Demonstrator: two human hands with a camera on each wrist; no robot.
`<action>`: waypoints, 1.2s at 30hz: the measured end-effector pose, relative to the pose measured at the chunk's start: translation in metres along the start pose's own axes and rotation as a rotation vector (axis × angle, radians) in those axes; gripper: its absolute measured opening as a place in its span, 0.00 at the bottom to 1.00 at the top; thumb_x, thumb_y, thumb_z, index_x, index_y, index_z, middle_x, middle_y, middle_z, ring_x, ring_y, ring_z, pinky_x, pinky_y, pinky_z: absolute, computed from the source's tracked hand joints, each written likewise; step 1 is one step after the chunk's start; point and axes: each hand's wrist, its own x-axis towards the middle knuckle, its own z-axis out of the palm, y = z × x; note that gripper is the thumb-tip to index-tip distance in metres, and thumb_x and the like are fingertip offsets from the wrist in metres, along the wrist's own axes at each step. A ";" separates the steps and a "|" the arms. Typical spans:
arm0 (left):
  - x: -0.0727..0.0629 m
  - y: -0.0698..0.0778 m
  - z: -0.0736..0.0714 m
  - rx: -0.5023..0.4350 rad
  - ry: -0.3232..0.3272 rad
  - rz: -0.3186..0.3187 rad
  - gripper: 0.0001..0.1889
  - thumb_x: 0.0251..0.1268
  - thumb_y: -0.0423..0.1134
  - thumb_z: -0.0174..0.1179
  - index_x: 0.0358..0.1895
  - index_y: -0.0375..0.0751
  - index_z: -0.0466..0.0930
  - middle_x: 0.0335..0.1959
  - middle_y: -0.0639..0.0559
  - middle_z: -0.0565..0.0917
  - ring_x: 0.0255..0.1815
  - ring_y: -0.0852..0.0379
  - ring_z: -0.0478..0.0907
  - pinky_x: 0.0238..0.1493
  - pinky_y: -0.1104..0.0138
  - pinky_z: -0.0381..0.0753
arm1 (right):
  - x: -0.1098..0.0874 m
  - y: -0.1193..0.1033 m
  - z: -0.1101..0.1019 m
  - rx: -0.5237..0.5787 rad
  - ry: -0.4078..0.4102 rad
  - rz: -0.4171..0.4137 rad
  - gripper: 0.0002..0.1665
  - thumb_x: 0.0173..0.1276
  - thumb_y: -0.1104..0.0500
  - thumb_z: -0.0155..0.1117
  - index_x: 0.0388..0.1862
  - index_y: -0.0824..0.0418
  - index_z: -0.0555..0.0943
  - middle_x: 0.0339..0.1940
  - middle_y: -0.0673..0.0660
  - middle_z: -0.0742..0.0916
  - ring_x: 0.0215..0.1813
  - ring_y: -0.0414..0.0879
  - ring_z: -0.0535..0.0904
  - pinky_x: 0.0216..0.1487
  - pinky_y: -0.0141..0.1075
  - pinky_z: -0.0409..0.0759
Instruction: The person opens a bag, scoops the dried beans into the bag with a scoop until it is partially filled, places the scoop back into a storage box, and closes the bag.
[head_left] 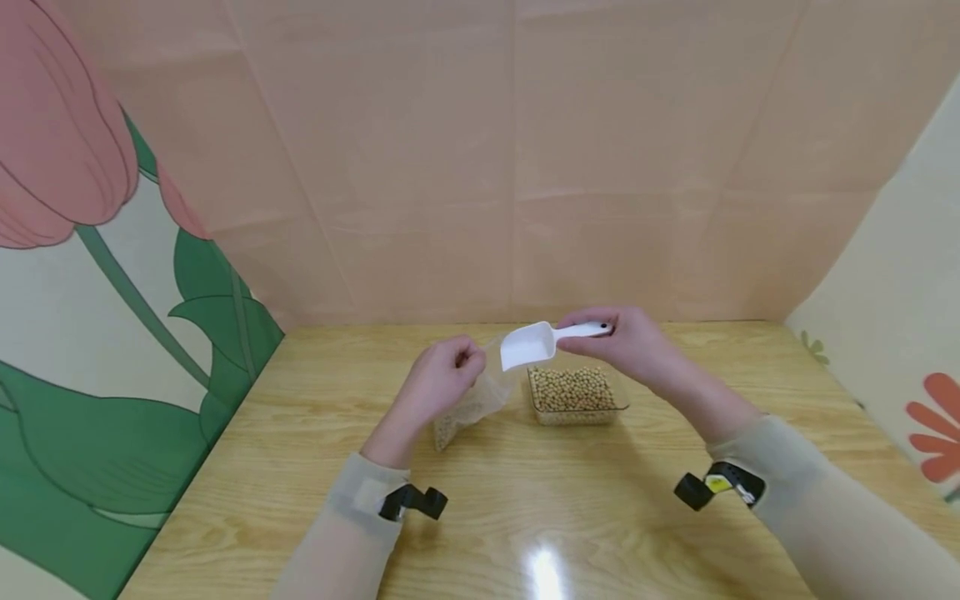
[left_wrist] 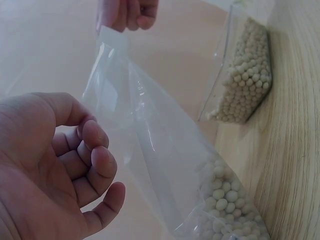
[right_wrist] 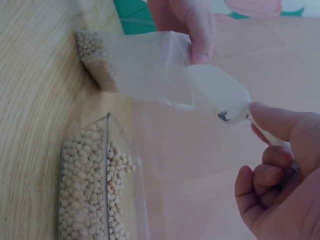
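Observation:
My left hand (head_left: 444, 377) pinches the upper edge of a clear plastic bag (head_left: 480, 402), its fingers curled. Pale round beans, like soybeans, fill the bag's bottom corner (left_wrist: 227, 200), which sits down at the table. In my right hand (head_left: 633, 343) is a white plastic scoop (head_left: 528, 345), gripped by the handle between thumb and fingers. Its bowl shows bare white in the head view. The scoop's front lip (right_wrist: 200, 75) is right at the bag's mouth in the right wrist view, close to the left thumb.
A clear rectangular box (head_left: 576, 418) of the same beans stands on the wooden table (head_left: 517, 508), below the right hand and to the right of the bag. Behind the table hangs a plain pinkish cloth (head_left: 510, 167). Flower-patterned panels (head_left: 112, 433) border both sides.

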 end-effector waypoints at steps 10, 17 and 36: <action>0.001 0.000 0.000 -0.004 -0.009 0.001 0.12 0.85 0.39 0.54 0.38 0.42 0.83 0.26 0.52 0.80 0.22 0.56 0.70 0.28 0.62 0.71 | -0.014 0.020 -0.019 0.043 0.075 0.065 0.29 0.74 0.45 0.80 0.65 0.60 0.89 0.70 0.59 0.86 0.58 0.47 0.83 0.54 0.35 0.83; 0.001 0.000 0.000 -0.003 -0.009 0.004 0.12 0.84 0.38 0.54 0.37 0.46 0.82 0.26 0.52 0.80 0.22 0.56 0.70 0.29 0.61 0.71 | -0.023 0.039 -0.029 0.010 0.114 0.086 0.29 0.75 0.45 0.78 0.66 0.62 0.88 0.69 0.61 0.86 0.56 0.42 0.84 0.52 0.33 0.82; 0.001 0.000 0.000 -0.001 -0.009 0.012 0.12 0.85 0.39 0.54 0.37 0.46 0.82 0.25 0.52 0.80 0.21 0.56 0.69 0.28 0.61 0.71 | -0.035 0.082 -0.050 -0.168 0.112 0.089 0.26 0.75 0.45 0.79 0.64 0.59 0.90 0.61 0.62 0.90 0.45 0.43 0.81 0.41 0.35 0.79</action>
